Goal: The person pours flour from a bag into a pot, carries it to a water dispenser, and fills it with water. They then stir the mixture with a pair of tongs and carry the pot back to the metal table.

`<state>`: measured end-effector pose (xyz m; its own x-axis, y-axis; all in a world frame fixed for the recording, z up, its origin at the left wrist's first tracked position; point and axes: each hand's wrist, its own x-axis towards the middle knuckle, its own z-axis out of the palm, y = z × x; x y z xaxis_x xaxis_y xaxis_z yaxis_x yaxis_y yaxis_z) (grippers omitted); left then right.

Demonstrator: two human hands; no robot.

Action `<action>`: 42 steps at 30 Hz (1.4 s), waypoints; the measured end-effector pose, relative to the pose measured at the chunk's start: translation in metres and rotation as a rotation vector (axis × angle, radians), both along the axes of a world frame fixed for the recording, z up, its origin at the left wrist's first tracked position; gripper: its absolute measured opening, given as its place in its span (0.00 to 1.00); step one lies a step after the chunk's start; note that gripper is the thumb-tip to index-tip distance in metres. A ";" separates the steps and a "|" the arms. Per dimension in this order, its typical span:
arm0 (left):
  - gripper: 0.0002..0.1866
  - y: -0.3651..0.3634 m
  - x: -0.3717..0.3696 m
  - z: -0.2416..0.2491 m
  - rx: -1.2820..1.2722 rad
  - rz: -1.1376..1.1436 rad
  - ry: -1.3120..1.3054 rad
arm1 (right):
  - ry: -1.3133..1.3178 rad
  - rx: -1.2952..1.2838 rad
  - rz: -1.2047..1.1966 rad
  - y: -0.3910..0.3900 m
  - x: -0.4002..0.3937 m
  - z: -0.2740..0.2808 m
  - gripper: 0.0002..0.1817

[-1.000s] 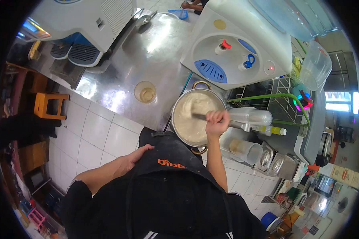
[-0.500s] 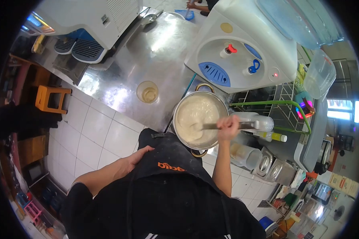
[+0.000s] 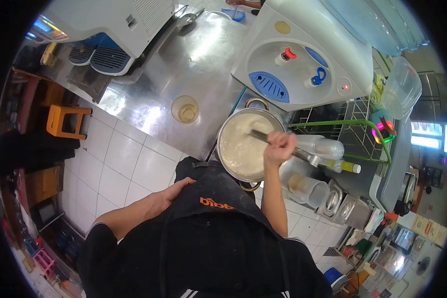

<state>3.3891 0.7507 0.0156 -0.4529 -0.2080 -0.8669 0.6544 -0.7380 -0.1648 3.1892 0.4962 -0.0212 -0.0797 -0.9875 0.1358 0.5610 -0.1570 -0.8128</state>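
My right hand [image 3: 281,147] is closed around the grey metal handle of a long stirring utensil [image 3: 302,153]. The utensil slants down to the left into a round metal pot [image 3: 220,160] with brass-coloured handles, and its lower end is sunk out of sight. Thick, cream-coloured liquid [image 3: 241,144] fills much of the pot. At my left side, my left hand [image 3: 176,190] rests against the black apron [image 3: 198,186]. One digit lies stretched out along the cloth, while the others are mostly hidden.
A clear cup [image 3: 185,109] with some pale contents stands on the steel counter [image 3: 193,74]. Beyond the pot is a water dispenser [image 3: 308,64]. A green-edged wire rack [image 3: 342,124] and plastic containers [image 3: 308,191] crowd the right. An orange stool [image 3: 67,121] stands left.
My right hand has shifted slightly up and left, tilting the utensil so its outer end dips lower and its inner end sits farther up the pot. My left hand stays at the apron.
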 end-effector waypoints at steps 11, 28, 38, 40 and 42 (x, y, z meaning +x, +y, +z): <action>0.22 0.003 -0.001 -0.009 -0.011 -0.002 0.008 | -0.034 -0.061 0.009 0.000 -0.005 -0.009 0.22; 0.25 0.006 -0.001 -0.007 -0.093 -0.024 -0.028 | 0.037 0.142 0.357 -0.009 -0.048 0.004 0.23; 0.34 0.028 0.021 0.004 -0.374 -0.540 -0.441 | 0.170 0.178 0.295 0.001 -0.057 0.017 0.22; 0.38 0.031 0.051 -0.049 -0.578 -1.090 -0.401 | 0.172 0.106 0.138 -0.002 -0.048 0.010 0.22; 0.40 -0.015 0.049 -0.043 -0.604 -1.473 -0.465 | 0.054 -0.039 -0.143 -0.005 -0.023 -0.010 0.21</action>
